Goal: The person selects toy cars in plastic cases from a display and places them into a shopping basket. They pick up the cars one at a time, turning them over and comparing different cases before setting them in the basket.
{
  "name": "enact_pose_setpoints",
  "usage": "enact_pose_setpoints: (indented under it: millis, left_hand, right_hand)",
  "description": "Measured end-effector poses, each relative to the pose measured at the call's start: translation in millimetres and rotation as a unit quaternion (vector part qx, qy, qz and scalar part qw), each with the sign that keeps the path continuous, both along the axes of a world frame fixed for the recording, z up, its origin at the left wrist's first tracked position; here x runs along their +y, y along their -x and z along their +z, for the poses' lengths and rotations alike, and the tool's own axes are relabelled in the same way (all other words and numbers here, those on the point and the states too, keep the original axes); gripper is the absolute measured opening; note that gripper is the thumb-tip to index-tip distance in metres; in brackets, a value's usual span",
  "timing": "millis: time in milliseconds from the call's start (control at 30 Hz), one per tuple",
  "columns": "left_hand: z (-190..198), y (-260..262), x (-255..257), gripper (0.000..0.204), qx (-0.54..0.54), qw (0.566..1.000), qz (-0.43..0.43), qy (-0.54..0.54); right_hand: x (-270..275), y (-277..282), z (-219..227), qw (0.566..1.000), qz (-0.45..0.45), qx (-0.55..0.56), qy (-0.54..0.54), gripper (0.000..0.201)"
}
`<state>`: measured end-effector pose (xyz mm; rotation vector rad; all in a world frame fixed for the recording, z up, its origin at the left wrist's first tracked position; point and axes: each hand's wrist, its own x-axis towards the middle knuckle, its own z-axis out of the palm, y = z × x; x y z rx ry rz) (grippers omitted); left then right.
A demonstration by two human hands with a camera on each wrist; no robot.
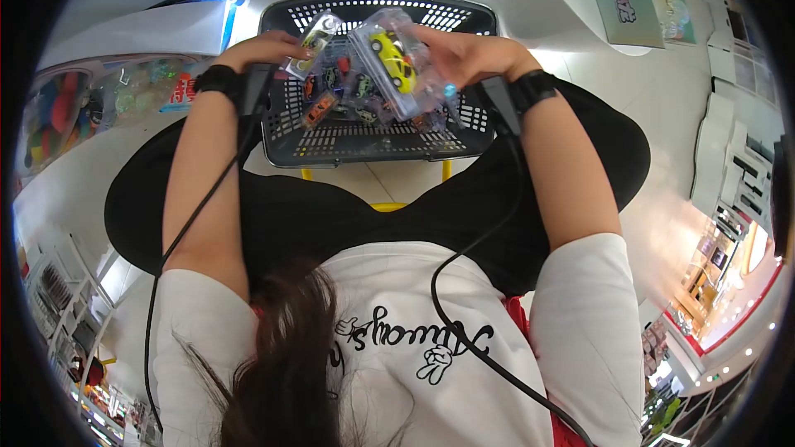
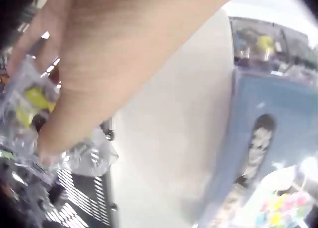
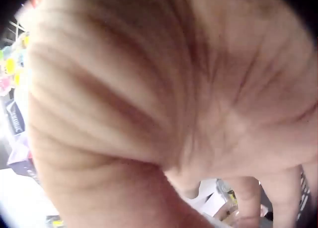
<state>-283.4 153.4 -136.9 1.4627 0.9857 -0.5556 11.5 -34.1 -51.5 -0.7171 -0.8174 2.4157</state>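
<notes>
Head view, looking down along both forearms to a dark mesh basket

- Left hand – held over the basket's left rim. A small clear toy-car pack is pinched between thumb and curled fingers and tilted, its long axis running up and to the right, towards the basket's far edge. In the left wrist view the left hand fills most of the frame, with the crinkled small clear toy-car pack at the fingertips and the basket just below.
- Right hand – held over the right rim. The larger yellow-car pack is gripped at its right edge, fingers curled round it. Its long axis slants from upper left to lower right, and its free end points at the other pack. The two packs are nearly touching above the basket's middle; actual contact cannot be told.
- In the right wrist view the right hand blocks almost everything. Only bent fingers and a sliver of clear plastic are made out at the bottom.
- Loose packs are heaped on the basket floor, directly under both held packs. The basket mouth is open, with walls on all four sides.
- Open room is seen beyond the far rim and on the pale floor to either side. A blue display box stands well apart on the left hand's outer side.
- Cables are seen trailing from both wrists back along the arms
</notes>
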Motion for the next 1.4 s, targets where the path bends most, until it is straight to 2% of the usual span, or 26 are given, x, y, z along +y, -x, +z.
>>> enact_pose_setpoints:
  millis: [33, 67, 100, 167, 267, 300, 367, 400, 467, 533, 567, 600, 633, 667, 700, 767, 800, 900, 1033, 1133, 1267, 1367, 1400]
  left_hand:
    - [21.9, 3.8, -6.8, 0.076, -0.046, 0.996, 0.052, 0.050]
    - [49.0, 5.0, -10.8, 0.079, -0.098, 0.989, 0.032, 0.102]
    - [70.4, 6.7, -20.1, 0.080, -0.160, 0.975, 0.061, 0.142]
    - [104.2, 13.4, -46.2, 0.081, -0.277, 0.927, 0.116, 0.227]
    - [138.7, 27.0, -70.7, 0.079, -0.281, 0.896, 0.188, 0.288]
    - [144.3, 29.2, -78.5, 0.083, -0.315, 0.881, 0.172, 0.308]
    - [151.5, 27.1, -100.2, 0.087, -0.384, 0.853, 0.215, 0.280]
    - [150.2, 24.1, -105.0, 0.085, -0.407, 0.844, 0.224, 0.269]
    - [146.2, 13.1, -107.3, 0.079, -0.453, 0.822, 0.238, 0.250]
    - [151.7, -3.9, -104.9, 0.068, -0.440, 0.841, 0.270, 0.163]
    - [156.5, -12.9, -107.3, 0.062, -0.429, 0.848, 0.287, 0.123]
    - [169.7, -26.3, -111.0, 0.048, -0.424, 0.837, 0.328, 0.112]
    - [170.6, -33.0, -113.8, 0.046, -0.428, 0.828, 0.342, 0.121]
    - [170.7, -38.3, -114.0, 0.045, -0.434, 0.818, 0.355, 0.128]
    - [170.5, -41.7, -112.4, 0.043, -0.440, 0.808, 0.369, 0.133]
    - [171.3, -43.5, -112.3, 0.044, -0.452, 0.816, 0.343, 0.109]
    - [172.3, -46.8, -114.5, 0.046, -0.446, 0.821, 0.343, 0.092]
    - [178.7, -57.7, -119.4, 0.052, -0.438, 0.838, 0.322, 0.041]
    - [175.4, -65.2, -119.5, 0.052, -0.439, 0.846, 0.303, 0.007]
    - [173.9, -65.5, -116.9, 0.054, -0.424, 0.860, 0.285, 0.004]
    - [176.0, -69.5, -117.0, 0.057, -0.419, 0.863, 0.280, 0.029]
    - [179.6, -69.7, -115.7, 0.059, -0.416, 0.870, 0.263, -0.011]
    - [179.7, -69.8, -116.1, 0.059, -0.417, 0.870, 0.261, -0.020]
  right_hand:
    - [-4.5, 2.8, 22.0, 1.000, -0.011, 0.021, -0.007, 0.118]
    - [-7.4, 0.5, 34.9, 0.998, -0.033, -0.002, -0.051, 0.121]
    - [-11.7, 5.2, 62.9, 0.998, -0.049, 0.019, -0.039, 0.119]
    - [-20.6, 9.4, 93.0, 0.988, -0.089, -0.004, -0.124, 0.117]
    - [-36.2, 18.0, 107.7, 0.976, -0.177, 0.066, -0.109, 0.116]
    - [-38.9, 20.4, 111.3, 0.971, -0.196, 0.081, -0.108, 0.115]
    - [-41.0, 27.2, 115.4, 0.968, -0.205, 0.085, -0.116, 0.110]
    - [-40.5, 34.2, 120.6, 0.960, -0.231, 0.076, -0.137, 0.087]
    - [-33.8, 29.8, 127.0, 0.959, -0.266, -0.018, -0.095, 0.067]
    - [-27.9, 28.9, 130.9, 0.936, -0.308, -0.152, -0.076, 0.058]
    - [-26.5, 27.6, 129.8, 0.924, -0.328, -0.176, -0.088, 0.055]
    - [-24.5, 25.4, 127.4, 0.911, -0.346, -0.200, -0.099, 0.052]
    - [-22.1, 23.6, 124.7, 0.898, -0.361, -0.223, -0.112, 0.049]
    - [-20.5, 22.8, 119.4, 0.895, -0.381, -0.192, -0.126, 0.044]
    - [-18.7, 21.5, 111.8, 0.879, -0.382, -0.236, -0.158, 0.043]
    - [-13.4, 22.9, 100.8, 0.838, -0.382, -0.320, -0.220, 0.043]
    - [-16.8, 29.7, 105.6, 0.830, -0.398, -0.333, -0.204, 0.043]
    - [-17.4, 38.8, 109.1, 0.835, -0.425, -0.292, -0.193, 0.040]
    - [-18.9, 33.5, 115.5, 0.812, -0.418, -0.350, -0.208, 0.043]
    - [-19.4, 31.8, 112.8, 0.809, -0.416, -0.351, -0.221, 0.048]
    - [-19.5, 36.3, 104.5, 0.762, -0.433, -0.386, -0.288, 0.057]
    - [-16.3, 38.2, 102.4, 0.745, -0.463, -0.349, -0.330, 0.056]
    - [-15.5, 38.9, 100.9, 0.753, -0.469, -0.326, -0.327, 0.055]
